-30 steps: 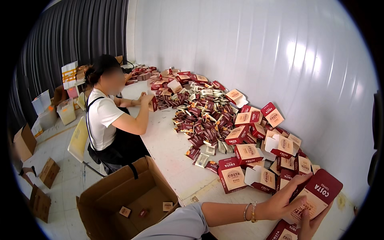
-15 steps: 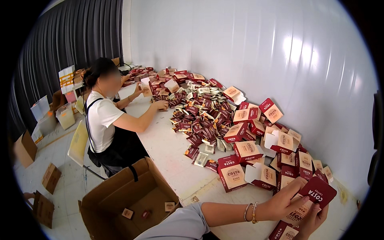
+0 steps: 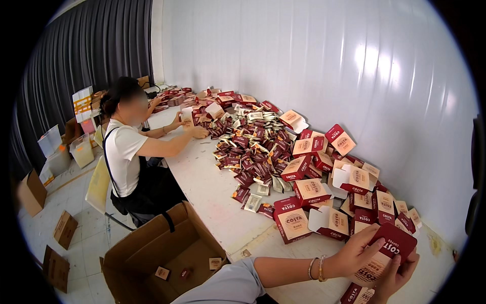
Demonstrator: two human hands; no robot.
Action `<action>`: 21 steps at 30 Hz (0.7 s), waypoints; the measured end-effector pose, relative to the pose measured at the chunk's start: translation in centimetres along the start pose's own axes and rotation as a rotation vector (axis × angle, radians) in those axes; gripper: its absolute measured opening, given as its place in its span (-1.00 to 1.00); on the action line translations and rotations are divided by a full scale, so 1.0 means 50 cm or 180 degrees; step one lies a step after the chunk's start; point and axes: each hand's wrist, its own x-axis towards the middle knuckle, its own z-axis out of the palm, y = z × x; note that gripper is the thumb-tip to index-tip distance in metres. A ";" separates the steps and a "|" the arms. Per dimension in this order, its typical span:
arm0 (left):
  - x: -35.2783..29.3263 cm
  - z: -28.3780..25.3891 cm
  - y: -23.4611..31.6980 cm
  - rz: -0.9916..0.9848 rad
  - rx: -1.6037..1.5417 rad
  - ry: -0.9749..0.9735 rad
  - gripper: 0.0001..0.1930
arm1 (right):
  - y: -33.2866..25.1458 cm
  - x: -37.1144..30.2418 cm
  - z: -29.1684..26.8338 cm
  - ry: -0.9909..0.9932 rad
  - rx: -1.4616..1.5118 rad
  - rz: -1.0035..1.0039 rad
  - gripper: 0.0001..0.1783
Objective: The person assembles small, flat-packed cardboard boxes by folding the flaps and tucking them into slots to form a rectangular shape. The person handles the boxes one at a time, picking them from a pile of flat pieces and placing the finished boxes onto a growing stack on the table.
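At lower right, holding red-and-tan carton [image 3: 386,252] over white table [image 3: 215,187], gripped at left edge by left hand [image 3: 354,256], at right side by right hand [image 3: 395,278], both thumbs on front. Just beyond, piled cartons [image 3: 310,189] near wall [image 3: 283,55]; then heaped wrapped sachets [image 3: 255,152]; farther off, seated co-worker [image 3: 124,154] holding another carton [image 3: 188,116].

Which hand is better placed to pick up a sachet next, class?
Probably the left hand: it is nearer the sachets, while the right hand is on the box's far side. Both hold the box, so the right would need to keep it alone.
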 end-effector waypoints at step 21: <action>-0.011 0.025 -0.043 -0.0749 -0.0033 0.0623 -0.58 | -0.133 0.047 0.022 -0.0283 -0.0625 -0.0490 -0.44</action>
